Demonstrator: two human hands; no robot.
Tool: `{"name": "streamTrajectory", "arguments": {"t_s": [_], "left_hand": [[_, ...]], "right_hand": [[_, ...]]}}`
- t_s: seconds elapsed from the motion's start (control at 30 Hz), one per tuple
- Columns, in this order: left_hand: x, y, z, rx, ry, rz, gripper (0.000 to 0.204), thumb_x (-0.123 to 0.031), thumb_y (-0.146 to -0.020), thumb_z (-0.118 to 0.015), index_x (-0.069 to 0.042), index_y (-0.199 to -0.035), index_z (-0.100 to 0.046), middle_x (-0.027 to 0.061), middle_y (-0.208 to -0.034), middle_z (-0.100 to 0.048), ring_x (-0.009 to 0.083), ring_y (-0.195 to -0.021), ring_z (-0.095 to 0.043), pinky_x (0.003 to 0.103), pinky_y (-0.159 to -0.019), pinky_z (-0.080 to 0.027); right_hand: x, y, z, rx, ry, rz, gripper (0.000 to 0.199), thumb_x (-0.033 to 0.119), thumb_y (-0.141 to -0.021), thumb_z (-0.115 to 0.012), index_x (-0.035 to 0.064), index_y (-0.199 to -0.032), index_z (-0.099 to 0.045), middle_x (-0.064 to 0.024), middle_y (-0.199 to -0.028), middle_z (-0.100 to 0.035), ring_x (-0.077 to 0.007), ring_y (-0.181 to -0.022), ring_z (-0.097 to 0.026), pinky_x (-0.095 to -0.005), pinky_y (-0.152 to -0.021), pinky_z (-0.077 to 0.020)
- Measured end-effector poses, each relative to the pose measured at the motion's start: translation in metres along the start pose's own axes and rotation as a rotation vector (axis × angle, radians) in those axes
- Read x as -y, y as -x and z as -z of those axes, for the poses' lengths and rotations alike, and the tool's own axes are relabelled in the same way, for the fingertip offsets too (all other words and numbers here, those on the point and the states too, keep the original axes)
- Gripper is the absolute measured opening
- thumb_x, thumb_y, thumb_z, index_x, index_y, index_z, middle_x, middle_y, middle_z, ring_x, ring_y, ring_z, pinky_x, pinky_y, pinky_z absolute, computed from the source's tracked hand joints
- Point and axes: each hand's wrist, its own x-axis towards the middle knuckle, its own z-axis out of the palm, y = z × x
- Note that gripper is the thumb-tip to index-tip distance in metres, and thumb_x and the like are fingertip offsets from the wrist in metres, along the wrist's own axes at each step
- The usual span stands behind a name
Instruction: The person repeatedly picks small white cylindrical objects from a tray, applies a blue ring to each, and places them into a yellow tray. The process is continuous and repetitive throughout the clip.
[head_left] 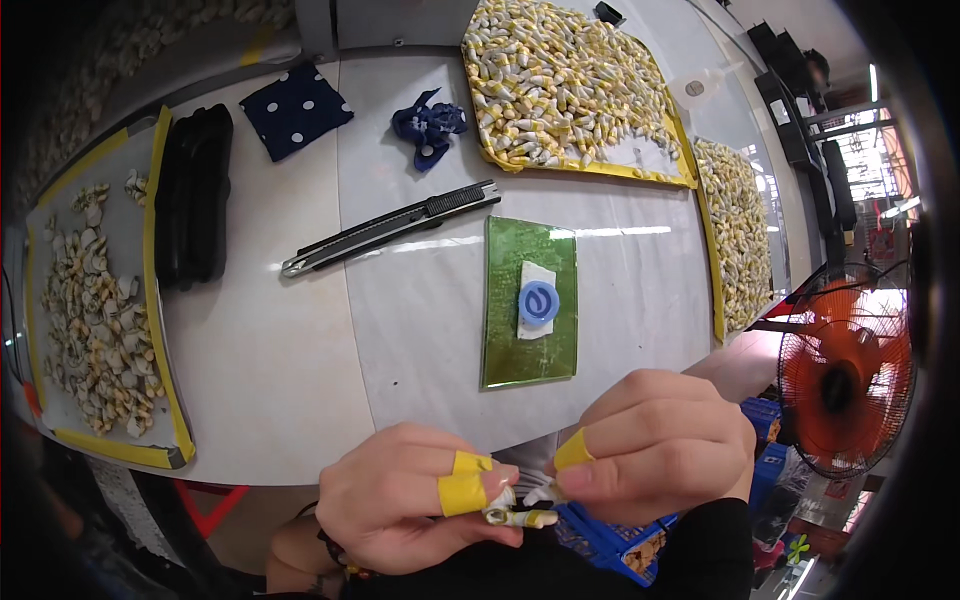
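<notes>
Hands: the left hand is pinching a few small white-yellow pieces between thumb and fingers; the right hand is pinching a small white bit just beside them, thumb against forefinger. Cannot tell whether bit and pieces are joining under the fingertips. All are sitting low, at the near edge of the worktop, probably for a close view and bent elbows.

Yellow bands are wrapping the fingers, 2 showing on the left and 1 on the right, likely sparing the skin or adding grip.

Worktop: a green plate is lying straight ahead, carrying a white pad with a blue disc on it; the central spot is presumably keeping the disc within easy reach. A knife is lying aslant beyond, to the left of the plate. 2 dotted cloths are resting farther back, 1 flat, 1 crumpled.

Trays: the left tray, the far tray and the right tray are holding heaps of small pale pieces; their raised yellow rims are probably stopping spills.
</notes>
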Motion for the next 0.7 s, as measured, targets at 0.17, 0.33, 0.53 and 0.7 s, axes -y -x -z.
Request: {"name": "streamTrajectory", "arguments": {"t_s": [0.17, 0.33, 0.53, 0.7], "left_hand": [[0.0, -0.005, -0.004, -0.009, 0.046, -0.02, 0.035, -0.012, -0.075, -0.08, 0.002, -0.102, -0.064, 0.0135, -0.087, -0.068, 0.0296, -0.071, -0.066, 0.033, -0.059, -0.051], [-0.007, -0.005, -0.002, 0.037, -0.109, -0.015, 0.036, -0.013, -0.071, -0.083, 0.001, -0.098, -0.066, 0.0095, -0.087, -0.069, 0.0263, -0.075, -0.067, 0.032, -0.061, -0.053], [-0.01, -0.004, -0.008, -0.071, -0.176, -0.037, 0.041, -0.01, -0.062, -0.089, -0.003, -0.096, -0.068, 0.0056, -0.088, -0.069, 0.0223, -0.075, -0.067, 0.028, -0.061, -0.054], [-0.009, -0.005, -0.008, -0.069, -0.157, -0.063, 0.039, -0.009, -0.063, -0.088, -0.003, -0.095, -0.068, 0.0069, -0.088, -0.069, 0.0229, -0.074, -0.067, 0.027, -0.06, -0.055]], "right_hand": [[-0.002, 0.003, -0.006, -0.043, 0.036, 0.071, 0.011, -0.006, -0.073, -0.072, -0.0068, -0.083, -0.066, -0.012, -0.076, -0.062, -0.0201, -0.06, -0.059, -0.027, -0.053, -0.0497], [-0.004, -0.002, -0.001, 0.092, -0.015, 0.074, 0.015, -0.006, -0.07, -0.075, -0.0026, -0.077, -0.062, -0.0129, -0.074, -0.065, -0.0198, -0.057, -0.061, -0.0262, -0.048, -0.0506], [-0.006, -0.001, -0.001, 0.117, -0.107, 0.039, 0.01, -0.003, -0.078, -0.07, -0.0087, -0.084, -0.064, -0.0152, -0.083, -0.062, -0.0223, -0.065, -0.06, -0.0291, -0.057, -0.0508], [-0.007, -0.002, 0.001, 0.138, -0.15, 0.015, 0.01, -0.003, -0.079, -0.069, -0.009, -0.085, -0.064, -0.0156, -0.084, -0.063, -0.0229, -0.067, -0.061, -0.0292, -0.058, -0.0514]]}}
